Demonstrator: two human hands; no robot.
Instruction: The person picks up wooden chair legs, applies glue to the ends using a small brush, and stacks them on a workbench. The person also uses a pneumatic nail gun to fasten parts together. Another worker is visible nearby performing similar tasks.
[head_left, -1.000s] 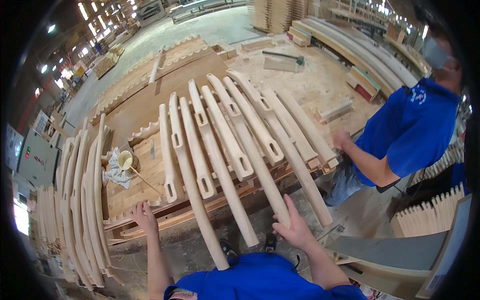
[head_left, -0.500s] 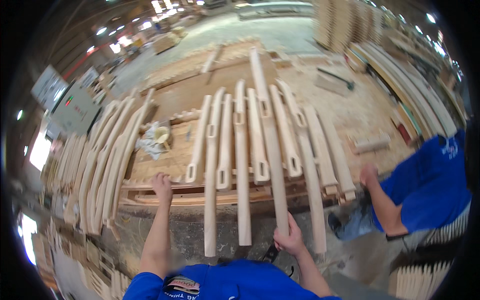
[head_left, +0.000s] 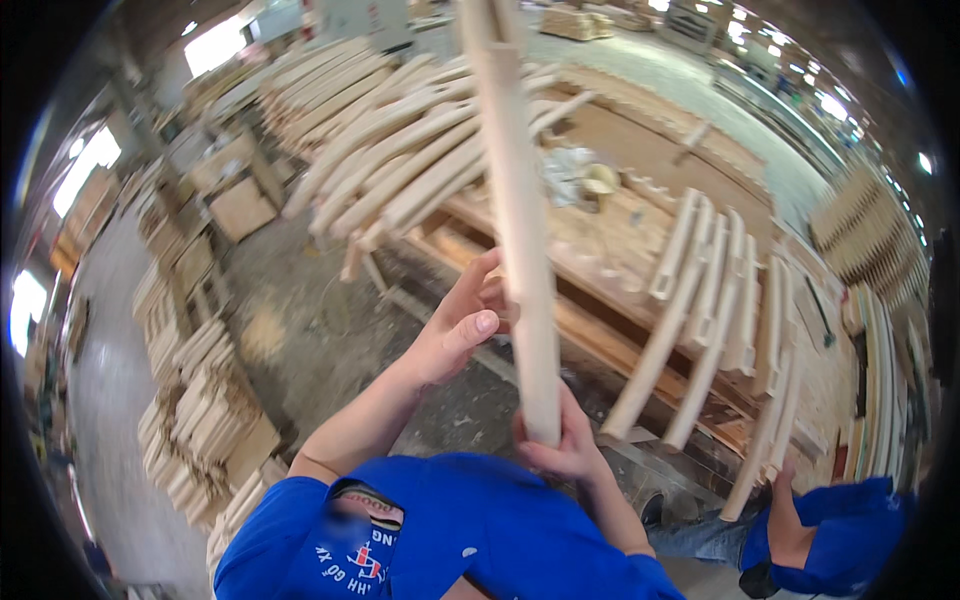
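A long pale wooden post (head_left: 522, 230), with a slot toward its far end, stands raised in front of me. Around its near end is my right hand (head_left: 565, 440), closed on it. My left hand (head_left: 460, 325) is beside the middle of the post with thumb and fingers apart; whether the fingertips touch the wood I cannot tell. To the right, several similar slotted posts (head_left: 668, 345) lie side by side over the edge of the wooden workbench (head_left: 590, 340).
More curved wooden pieces (head_left: 400, 150) are piled at the bench's left end. A pale cup (head_left: 600, 180) sits beside crumpled white material (head_left: 565, 172). A co-worker in blue (head_left: 840, 530) is at the right, a hand near the posts. Stacked wood pieces (head_left: 210, 400) stand on the left floor.
My right hand has lifted the post off the bench, and the view has swung left. My left hand has left the bench edge and come up beside the post.
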